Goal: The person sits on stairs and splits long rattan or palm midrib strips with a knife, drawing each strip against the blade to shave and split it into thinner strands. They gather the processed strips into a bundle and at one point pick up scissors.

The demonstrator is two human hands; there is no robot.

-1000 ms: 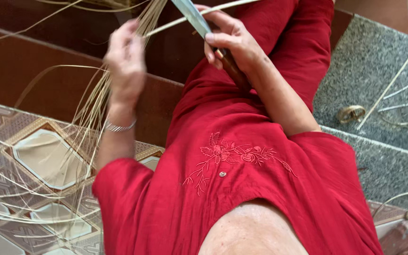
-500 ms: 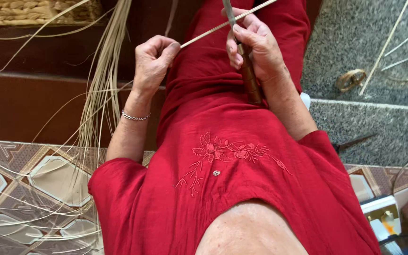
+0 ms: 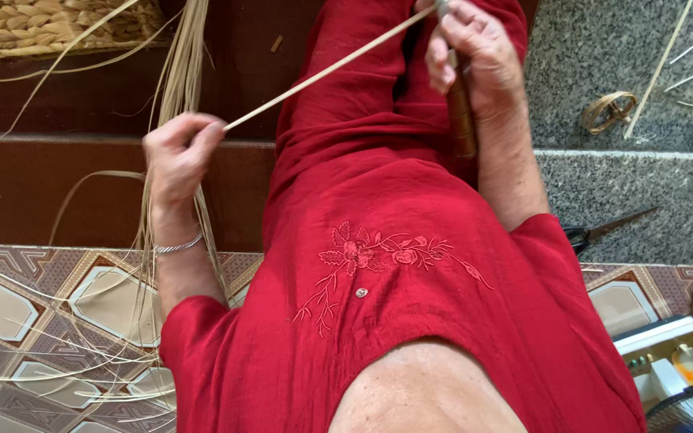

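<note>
I sit in a red embroidered garment (image 3: pixel 395 265). My left hand (image 3: pixel 178 156), with a silver bracelet at the wrist, pinches one end of a long pale cane strip (image 3: pixel 326 70). The strip runs up and to the right across my lap to my right hand (image 3: pixel 475 48). That hand is closed around a knife with a brown wooden handle (image 3: pixel 462 120) that lies along my forearm; the blade is mostly hidden at the top edge, where the strip meets it.
A bundle of thin pale strips (image 3: pixel 174 88) hangs at the left and spreads over patterned floor tiles (image 3: pixel 34 305). A woven mat (image 3: pixel 42 28) lies at top left. On the grey stone step (image 3: pixel 627 176) sit a coiled strip (image 3: pixel 609 111), loose strips and scissors (image 3: pixel 603 232).
My left hand has moved down and left, drawing the strip out longer. My right hand with the knife has shifted up toward the top edge of the view.
</note>
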